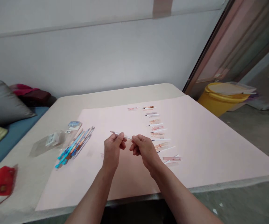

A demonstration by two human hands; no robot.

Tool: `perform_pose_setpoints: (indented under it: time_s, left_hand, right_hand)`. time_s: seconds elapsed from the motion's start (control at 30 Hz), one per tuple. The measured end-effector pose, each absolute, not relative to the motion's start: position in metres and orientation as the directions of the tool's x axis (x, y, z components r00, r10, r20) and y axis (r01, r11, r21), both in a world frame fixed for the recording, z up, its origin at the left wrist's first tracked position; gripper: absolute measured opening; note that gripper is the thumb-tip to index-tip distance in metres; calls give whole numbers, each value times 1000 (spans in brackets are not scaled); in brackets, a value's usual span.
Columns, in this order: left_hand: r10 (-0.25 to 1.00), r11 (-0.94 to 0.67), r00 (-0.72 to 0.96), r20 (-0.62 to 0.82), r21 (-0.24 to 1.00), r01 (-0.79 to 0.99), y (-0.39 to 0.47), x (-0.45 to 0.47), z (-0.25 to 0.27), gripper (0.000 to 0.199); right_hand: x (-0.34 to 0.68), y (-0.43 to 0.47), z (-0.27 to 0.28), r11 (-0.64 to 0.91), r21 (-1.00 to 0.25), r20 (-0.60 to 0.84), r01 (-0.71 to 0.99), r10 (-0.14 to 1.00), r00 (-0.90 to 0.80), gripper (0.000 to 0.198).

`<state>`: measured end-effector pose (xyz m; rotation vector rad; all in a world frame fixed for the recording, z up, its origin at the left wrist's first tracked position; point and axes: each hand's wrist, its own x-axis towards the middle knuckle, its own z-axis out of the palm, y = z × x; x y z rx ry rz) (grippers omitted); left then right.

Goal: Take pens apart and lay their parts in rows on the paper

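A slim, whitish pen (pixel 128 137) is held between my two hands above the middle of the pink sheet. My left hand (pixel 112 147) pinches it near its pointed end, which sticks out to the left past the thumb. The right hand's (pixel 145 147) thumb and fingertips are closed on the other end. Just right of my right hand, a column of pen parts lies in small groups, with clear and pinkish barrels (pixel 172 158) beside thin white refills (pixel 164 140). To the left of my hands lies a loose bundle of pens (pixel 76 144), several with bright blue ends.
The pink sheet (pixel 209 146) covers much of a cream-topped table (pixel 115 95). A clear plastic bag (pixel 40 146) and a small blue-and-white packet (pixel 74 125) lie left. A red package (pixel 1 185) sits at the left front. A yellow bucket (pixel 209 101) stands beyond the right edge.
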<state>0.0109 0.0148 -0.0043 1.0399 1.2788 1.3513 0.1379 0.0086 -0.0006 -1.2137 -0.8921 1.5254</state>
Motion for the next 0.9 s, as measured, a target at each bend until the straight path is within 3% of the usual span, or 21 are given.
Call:
perform_pose_setpoints:
  time_s: [0.9]
  left_hand:
    - [988, 57, -137, -70, 994, -92, 15, 8, -2, 33]
  right_hand:
    - [134, 9, -1, -277, -933, -270, -228, 961, -60, 23]
